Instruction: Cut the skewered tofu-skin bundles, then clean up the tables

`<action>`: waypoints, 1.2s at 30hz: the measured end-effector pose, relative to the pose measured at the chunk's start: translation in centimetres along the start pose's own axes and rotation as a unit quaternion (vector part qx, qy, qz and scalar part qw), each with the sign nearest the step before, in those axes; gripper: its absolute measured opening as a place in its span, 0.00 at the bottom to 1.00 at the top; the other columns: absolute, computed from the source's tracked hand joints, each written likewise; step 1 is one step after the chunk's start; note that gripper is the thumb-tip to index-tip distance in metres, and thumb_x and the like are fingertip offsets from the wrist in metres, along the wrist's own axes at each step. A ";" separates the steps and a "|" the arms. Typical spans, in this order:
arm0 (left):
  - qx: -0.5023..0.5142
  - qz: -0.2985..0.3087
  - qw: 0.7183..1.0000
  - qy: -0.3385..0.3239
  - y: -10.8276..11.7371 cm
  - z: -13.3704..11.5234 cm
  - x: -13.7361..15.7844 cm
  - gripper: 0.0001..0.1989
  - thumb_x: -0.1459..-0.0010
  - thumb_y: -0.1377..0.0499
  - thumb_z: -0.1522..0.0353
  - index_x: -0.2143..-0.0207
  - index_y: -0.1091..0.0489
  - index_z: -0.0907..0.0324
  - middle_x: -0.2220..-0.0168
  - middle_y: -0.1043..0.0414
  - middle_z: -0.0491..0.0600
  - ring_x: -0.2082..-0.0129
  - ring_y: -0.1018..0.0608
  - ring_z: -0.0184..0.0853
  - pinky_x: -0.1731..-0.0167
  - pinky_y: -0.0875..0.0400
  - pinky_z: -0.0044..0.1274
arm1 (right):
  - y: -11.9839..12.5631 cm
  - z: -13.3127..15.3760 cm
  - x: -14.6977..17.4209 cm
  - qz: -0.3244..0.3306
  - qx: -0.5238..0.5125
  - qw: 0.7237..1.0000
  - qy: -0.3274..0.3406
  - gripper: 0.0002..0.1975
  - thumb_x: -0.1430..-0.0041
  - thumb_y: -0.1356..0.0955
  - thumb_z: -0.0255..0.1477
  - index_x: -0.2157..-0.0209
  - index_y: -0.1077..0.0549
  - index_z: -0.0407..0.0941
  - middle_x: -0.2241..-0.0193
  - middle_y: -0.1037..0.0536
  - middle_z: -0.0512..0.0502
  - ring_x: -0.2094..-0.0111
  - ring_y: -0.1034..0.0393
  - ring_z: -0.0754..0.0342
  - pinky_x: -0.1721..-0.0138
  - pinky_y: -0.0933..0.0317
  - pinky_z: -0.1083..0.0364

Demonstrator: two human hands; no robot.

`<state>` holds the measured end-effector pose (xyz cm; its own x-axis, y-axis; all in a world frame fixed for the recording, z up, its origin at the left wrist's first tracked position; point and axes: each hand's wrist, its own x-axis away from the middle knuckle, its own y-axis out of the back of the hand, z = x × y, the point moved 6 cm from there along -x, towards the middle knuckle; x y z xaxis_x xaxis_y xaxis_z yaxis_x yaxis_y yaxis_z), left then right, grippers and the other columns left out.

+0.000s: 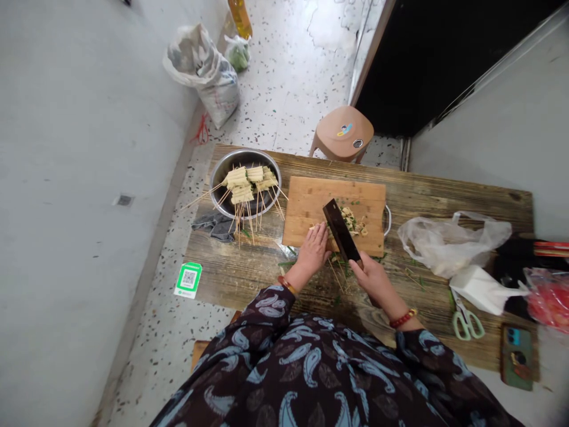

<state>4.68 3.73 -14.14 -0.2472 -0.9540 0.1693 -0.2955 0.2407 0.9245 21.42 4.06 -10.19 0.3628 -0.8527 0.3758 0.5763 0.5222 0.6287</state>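
My right hand [376,279] grips the handle of a dark cleaver [340,229], whose blade rests tilted on a wooden cutting board [311,204]. My left hand [313,252] lies fingers-down at the board's near edge, touching a pale food piece beside the blade. A small pile of chopped pale and green bits [354,220] sits on the board just right of the blade. To the left, a steel bowl [224,172] holds several skewered pale rolls [246,184], their sticks pointing toward me.
The wooden table [444,190] also carries a grey cloth [217,225], a clear plastic bag [448,240], a white tissue pack [480,289], green scissors [466,323], a phone [517,356] and a red bag [549,296]. Beyond it, a brown stool [343,133] and sacks [204,68] stand on the floor.
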 end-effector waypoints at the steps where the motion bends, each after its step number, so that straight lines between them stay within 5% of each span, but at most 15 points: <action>1: 0.001 0.001 1.000 0.001 0.0 0.0 0.0 0.38 0.44 0.42 0.64 0.36 0.52 0.69 0.32 0.58 0.64 0.32 0.55 0.47 0.35 0.55 0.40 | 0.0 0.0 -0.1 0.001 0.001 1.000 0.001 0.14 0.40 0.42 0.41 0.67 0.34 0.46 0.82 0.33 0.53 0.79 0.37 0.54 0.75 0.49 0.57; 8: 0.007 0.008 1.000 0.009 -0.2 0.2 -0.2 0.38 0.44 0.43 0.64 0.35 0.54 0.68 0.32 0.59 0.63 0.32 0.54 0.47 0.35 0.55 0.41 | -0.4 -0.5 -0.7 0.021 0.014 1.000 0.002 0.15 0.39 0.42 0.40 0.63 0.33 0.45 0.80 0.31 0.52 0.78 0.35 0.53 0.74 0.47 0.57; 15: 0.020 0.011 1.000 0.007 -0.1 0.2 -0.2 0.39 0.45 0.42 0.65 0.36 0.53 0.69 0.32 0.58 0.63 0.32 0.55 0.48 0.35 0.55 0.39 | -2.3 0.5 -1.6 -0.003 0.080 0.997 0.001 0.17 0.36 0.44 0.37 0.56 0.34 0.42 0.72 0.24 0.40 0.72 0.30 0.49 0.73 0.46 0.55; 20: 0.072 0.007 0.997 0.006 0.9 0.4 -0.3 0.34 0.41 0.46 0.66 0.35 0.53 0.63 0.32 0.54 0.60 0.32 0.52 0.44 0.36 0.52 0.40 | -0.8 -1.1 -1.6 -0.046 -0.018 0.999 -0.018 0.16 0.37 0.43 0.42 0.64 0.33 0.45 0.78 0.27 0.47 0.75 0.32 0.51 0.73 0.45 0.56; 27: 0.136 -0.091 0.974 0.155 2.5 4.6 1.3 0.26 0.36 0.56 0.68 0.36 0.51 0.62 0.34 0.50 0.60 0.33 0.48 0.38 0.37 0.49 0.37 | 1.7 -2.3 0.5 -0.050 -0.065 0.996 -0.034 0.15 0.39 0.41 0.44 0.68 0.36 0.47 0.83 0.34 0.54 0.80 0.38 0.54 0.76 0.48 0.57; 36: 0.005 0.003 0.999 0.032 0.9 0.0 0.8 0.32 0.39 0.48 0.64 0.35 0.51 0.66 0.32 0.55 0.59 0.32 0.52 0.44 0.35 0.55 0.38 | 0.4 -0.6 0.8 -0.022 -0.004 1.000 -0.001 0.14 0.39 0.42 0.41 0.67 0.35 0.46 0.80 0.32 0.52 0.78 0.37 0.54 0.74 0.49 0.58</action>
<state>4.26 3.20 -13.16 -0.1904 -0.9619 0.1960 -0.3029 0.2475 0.9203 22.34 3.62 -10.06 0.3355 -0.8753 0.3483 0.5980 0.4835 0.6393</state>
